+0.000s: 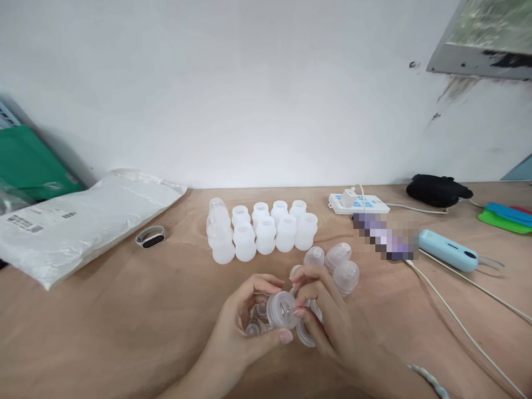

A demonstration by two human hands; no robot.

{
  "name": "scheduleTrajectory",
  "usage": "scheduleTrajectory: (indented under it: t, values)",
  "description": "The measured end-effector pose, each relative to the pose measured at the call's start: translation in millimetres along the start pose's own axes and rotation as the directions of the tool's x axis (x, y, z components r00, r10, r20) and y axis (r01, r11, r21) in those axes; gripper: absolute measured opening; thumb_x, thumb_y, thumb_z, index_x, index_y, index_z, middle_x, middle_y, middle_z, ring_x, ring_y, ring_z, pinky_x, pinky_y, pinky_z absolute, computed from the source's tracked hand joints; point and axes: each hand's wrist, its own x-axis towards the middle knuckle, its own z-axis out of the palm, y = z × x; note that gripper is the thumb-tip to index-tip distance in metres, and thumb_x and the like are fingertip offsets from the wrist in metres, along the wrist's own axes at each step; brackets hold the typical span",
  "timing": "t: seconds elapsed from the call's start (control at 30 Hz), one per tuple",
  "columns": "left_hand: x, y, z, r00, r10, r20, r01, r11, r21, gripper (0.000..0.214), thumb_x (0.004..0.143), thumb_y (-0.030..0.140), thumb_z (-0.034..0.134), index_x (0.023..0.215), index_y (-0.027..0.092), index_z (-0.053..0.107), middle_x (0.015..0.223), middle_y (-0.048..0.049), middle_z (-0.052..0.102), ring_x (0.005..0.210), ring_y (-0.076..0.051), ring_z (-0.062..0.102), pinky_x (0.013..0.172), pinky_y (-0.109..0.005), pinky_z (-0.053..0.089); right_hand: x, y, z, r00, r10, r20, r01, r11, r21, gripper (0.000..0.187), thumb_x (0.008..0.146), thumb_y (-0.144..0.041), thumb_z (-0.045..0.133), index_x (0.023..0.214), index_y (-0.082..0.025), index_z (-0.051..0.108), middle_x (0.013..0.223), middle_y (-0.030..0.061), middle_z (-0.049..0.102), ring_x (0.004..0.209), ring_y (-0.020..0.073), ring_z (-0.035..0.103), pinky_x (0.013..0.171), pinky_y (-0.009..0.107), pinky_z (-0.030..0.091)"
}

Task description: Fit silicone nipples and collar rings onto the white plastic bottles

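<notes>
My left hand (245,327) and my right hand (324,316) meet near the front of the wooden table (124,310). Between the fingertips of both is a small translucent round plastic cap (281,310), its open side turned up toward me. More clear plastic pieces (254,326) lie under and between my fingers. Just beyond my right hand sit three clear dome-shaped caps (337,265). Farther back, several white translucent bottle-shaped parts (261,230) stand upright in two rows.
A white plastic bag (83,221) lies at the left, with a green package (29,166) behind it and a wristband (150,237) beside it. At the right are a white power strip (358,203), cables (457,321), a light-blue device (448,250), a black object (436,189) and coloured sheets (505,217).
</notes>
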Motion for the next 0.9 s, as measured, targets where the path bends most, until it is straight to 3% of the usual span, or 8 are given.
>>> scheduleTrajectory:
  t: [0.07,0.23,0.37,0.57,0.67,0.77,0.9]
  values:
    - [-0.7,-1.1,-0.5,0.999,0.025,0.038,-0.024,1.0,-0.012,0.032,0.071,0.023,0.085,0.094,0.022,0.063,0.107,-0.0038,0.067,0.095,-0.019,0.063,0.079,-0.027,0.05,0.7,0.1,-2.3,1.0,0.001,0.022,-0.002,0.998,0.055,0.011,0.096,-0.012,0.047,0.094,-0.023,0.049,0.098,0.0055,0.062,0.088,0.018,0.066,0.075,0.029,0.057]
    - [-2.3,-2.4,-5.2,0.995,0.079,0.062,-0.085,0.991,0.102,0.034,0.068,0.019,0.083,0.09,0.021,0.058,0.084,0.0005,0.065,0.076,-0.014,0.058,0.065,-0.023,0.043,-0.1,-1.7,-6.6,0.999,0.0,0.048,-0.01,0.974,0.224,0.013,0.095,-0.012,0.048,0.09,-0.024,0.049,0.084,0.0025,0.063,0.071,0.0162,0.064,0.059,0.027,0.053]
    - [-1.9,6.2,-7.8,0.995,0.061,0.083,-0.077,0.977,0.197,0.035,0.062,0.018,0.083,0.084,0.02,0.055,0.079,0.0012,0.061,0.072,-0.015,0.055,0.061,-0.023,0.039,-1.5,-4.5,-6.7,0.992,0.118,0.043,-0.125,0.931,0.343,0.014,0.099,-0.019,0.05,0.086,-0.024,0.05,0.083,0.0019,0.062,0.07,0.0151,0.062,0.06,0.026,0.051]
    - [-1.3,11.2,-12.4,0.997,0.046,0.065,-0.063,0.954,0.294,0.038,0.06,0.025,0.084,0.082,0.02,0.054,0.075,0.0006,0.062,0.069,-0.016,0.055,0.06,-0.024,0.038,-1.4,-2.8,-6.7,0.977,0.215,0.002,-0.184,0.833,0.521,0.017,0.1,-0.026,0.053,0.083,-0.023,0.053,0.082,0.001,0.061,0.071,0.0138,0.058,0.062,0.025,0.049]
    - [0.7,8.2,-14.0,0.998,0.03,0.061,-0.045,0.966,0.255,0.038,0.062,0.03,0.085,0.082,0.02,0.055,0.076,-0.0002,0.064,0.068,-0.015,0.054,0.061,-0.024,0.039,-0.2,-0.5,-8.4,0.971,0.236,0.042,-0.224,0.829,0.512,0.019,0.099,-0.028,0.055,0.081,-0.023,0.052,0.078,0.0,0.059,0.07,0.0141,0.057,0.062,0.025,0.048]
    - [2.5,7.8,-11.5,0.997,-0.007,0.082,-0.006,0.987,0.163,0.035,0.07,0.04,0.083,0.082,0.018,0.057,0.075,-0.0007,0.065,0.066,-0.014,0.053,0.061,-0.023,0.041,2.3,0.3,-9.8,0.972,0.186,0.144,-0.229,0.888,0.399,0.013,0.096,-0.033,0.059,0.09,-0.023,0.055,0.083,0.0011,0.06,0.075,0.0158,0.058,0.065,0.027,0.05]
    - [1.7,11.3,-8.6,0.995,-0.03,0.092,0.015,0.987,0.162,0.042,0.07,0.052,0.083,0.081,0.018,0.061,0.073,0.0006,0.065,0.068,-0.014,0.056,0.062,-0.022,0.044,5.8,-1.8,-10.0,0.959,0.055,0.277,-0.127,0.96,0.25,0.042,0.087,-0.038,0.072,0.122,-0.024,0.055,0.114,0.0079,0.059,0.104,0.0212,0.061,0.087,0.033,0.055]
